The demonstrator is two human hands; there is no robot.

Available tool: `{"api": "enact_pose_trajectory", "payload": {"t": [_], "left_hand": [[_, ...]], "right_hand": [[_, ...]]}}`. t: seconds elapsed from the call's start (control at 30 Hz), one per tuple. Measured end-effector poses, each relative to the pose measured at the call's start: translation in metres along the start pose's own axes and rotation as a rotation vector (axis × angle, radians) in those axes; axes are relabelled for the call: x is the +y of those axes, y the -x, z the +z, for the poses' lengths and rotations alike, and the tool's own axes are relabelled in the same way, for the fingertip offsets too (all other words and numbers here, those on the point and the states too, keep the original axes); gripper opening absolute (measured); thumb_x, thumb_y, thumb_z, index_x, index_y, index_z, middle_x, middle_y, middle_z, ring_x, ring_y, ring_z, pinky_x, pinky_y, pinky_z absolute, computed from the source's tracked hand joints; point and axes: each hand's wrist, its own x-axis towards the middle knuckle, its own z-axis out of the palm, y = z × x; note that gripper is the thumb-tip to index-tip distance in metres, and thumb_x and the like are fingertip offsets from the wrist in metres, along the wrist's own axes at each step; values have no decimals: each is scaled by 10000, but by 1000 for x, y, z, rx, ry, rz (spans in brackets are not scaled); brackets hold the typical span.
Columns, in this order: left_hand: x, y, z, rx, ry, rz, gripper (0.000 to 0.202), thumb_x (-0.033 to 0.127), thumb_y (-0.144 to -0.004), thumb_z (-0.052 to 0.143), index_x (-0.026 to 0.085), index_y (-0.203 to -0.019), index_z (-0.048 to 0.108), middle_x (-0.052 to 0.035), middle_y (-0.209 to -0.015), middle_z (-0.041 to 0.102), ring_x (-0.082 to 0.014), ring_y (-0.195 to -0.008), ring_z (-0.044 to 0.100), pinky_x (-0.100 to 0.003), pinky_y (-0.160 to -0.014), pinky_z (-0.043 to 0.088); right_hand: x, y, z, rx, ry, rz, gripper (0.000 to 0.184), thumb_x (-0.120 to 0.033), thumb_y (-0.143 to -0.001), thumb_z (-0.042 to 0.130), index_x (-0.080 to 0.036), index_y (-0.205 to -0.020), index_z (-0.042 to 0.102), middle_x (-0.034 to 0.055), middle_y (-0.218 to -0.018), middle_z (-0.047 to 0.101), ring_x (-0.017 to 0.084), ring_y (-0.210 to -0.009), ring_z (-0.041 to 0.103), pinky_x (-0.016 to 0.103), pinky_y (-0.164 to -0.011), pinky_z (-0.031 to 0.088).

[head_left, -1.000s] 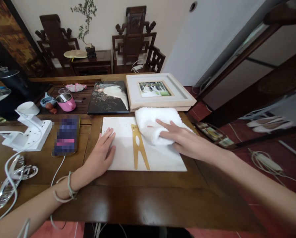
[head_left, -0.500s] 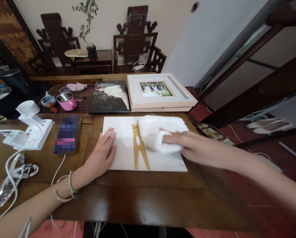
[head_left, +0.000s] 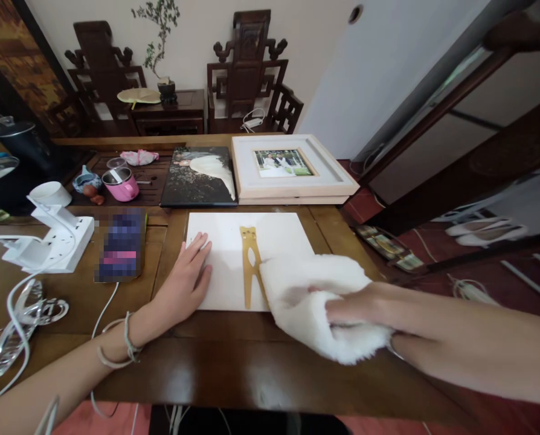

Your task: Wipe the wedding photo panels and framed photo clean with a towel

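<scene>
A white board [head_left: 220, 254] lies flat on the wooden table, with a gold frame-stand leg piece [head_left: 248, 266], long and split into two legs, on its middle. My left hand [head_left: 191, 272] rests with fingers stretched out on the board's left edge. White fluffy cloth [head_left: 315, 284] bunches in my right hand [head_left: 356, 308], whose fingers are mostly tucked into its folds. The cloth covers the board's lower right corner and part of the gold piece's right leg, and hangs over the board's front edge.
Behind the board are a dark picture panel [head_left: 200, 175] and a white framed photo [head_left: 292, 169]. To the left stand a phone [head_left: 120, 244] on a cable, a power strip [head_left: 66, 244], a pink cup [head_left: 121, 184] and a clear hair clip [head_left: 29, 320].
My right hand has drawn the white cloth from the board's upper right toward me and rightward, uncovering the board's upper right. My left hand stays in place.
</scene>
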Motion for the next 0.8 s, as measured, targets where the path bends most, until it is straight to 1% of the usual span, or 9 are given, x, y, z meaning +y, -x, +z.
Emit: {"api": "enact_pose_trajectory", "payload": {"t": [0.07, 0.13, 0.23, 0.33, 0.4, 0.47, 0.6, 0.67, 0.8], "left_hand": [[0, 0, 0, 1, 2, 0, 440, 202, -971, 350, 84, -1392, 395, -193, -1511, 350, -262, -1450, 229, -556, -1184, 155], [0, 0, 0, 2, 9, 4, 440, 202, -971, 353, 94, -1395, 392, -194, -1510, 351, -268, -1449, 230, -565, -1179, 161], [0, 0, 0, 3, 24, 8, 438, 209, -971, 358, 111, -1397, 395, -184, -1508, 361, -271, -1446, 238, -566, -1179, 160], [-1, 0, 0, 11, 39, -3, 441, 216, -974, 357, 160, -1410, 387, -152, -1519, 354, -270, -1446, 239, -568, -1180, 158], [-2, 0, 0, 17, 45, -2, 448, 209, -974, 350, 177, -1420, 375, -141, -1526, 346, -270, -1448, 234, -567, -1181, 160], [-2, 0, 1, 13, 39, 1, 454, 198, -971, 345, 165, -1423, 368, -149, -1528, 337, -271, -1449, 228, -559, -1183, 164], [-3, 0, 2, 2, 6, -3, 445, 199, -968, 349, 111, -1402, 383, -187, -1523, 330, -273, -1449, 229, -544, -1189, 153], [-3, 0, 3, 8, 0, -1, 440, 196, -967, 346, 92, -1392, 392, -198, -1519, 332, -271, -1449, 228, -537, -1191, 146], [-3, 1, 5, 25, 17, 5, 437, 204, -968, 346, 112, -1392, 398, -189, -1515, 344, -276, -1449, 226, -549, -1184, 153]], "right_hand": [[-2, -9, -3, 15, 23, -28, 599, -72, -714, 397, -306, -1220, 617, 41, -1215, 659, 264, -1091, 627, 365, -907, 505], [-5, -37, -5, 72, 65, -50, 635, -50, -743, 370, -274, -1316, 528, 83, -1229, 636, 280, -1136, 597, 411, -922, 492], [-20, -88, 1, 179, 135, -66, 626, 24, -712, 353, -185, -1278, 519, 140, -1141, 651, 296, -1094, 611, 466, -902, 493], [-41, -119, 18, 266, 302, -116, 681, 83, -663, 372, -176, -1276, 521, 162, -1394, 508, 382, -1338, 380, 648, -1007, 352], [-54, -118, 31, 239, 384, -177, 695, 96, -651, 405, -175, -1278, 537, 150, -1516, 360, 431, -1407, 191, 720, -1031, 254], [-65, -102, 43, 165, 389, -218, 681, 94, -642, 431, -174, -1252, 571, 141, -1539, 313, 444, -1410, 135, 728, -1039, 238], [-78, -53, 55, -33, 223, -276, 603, 48, -622, 461, -230, -1123, 650, 71, -1510, 376, 413, -1402, 201, 712, -1038, 280], [-80, -36, 55, -71, 129, -289, 590, 8, -612, 480, -263, -1107, 651, 35, -1490, 414, 393, -1394, 246, 698, -1042, 296], [-71, -44, 38, -26, 109, -223, 643, 60, -610, 405, -239, -1135, 626, 65, -1465, 457, 325, -1401, 267, 621, -1075, 322]]}}
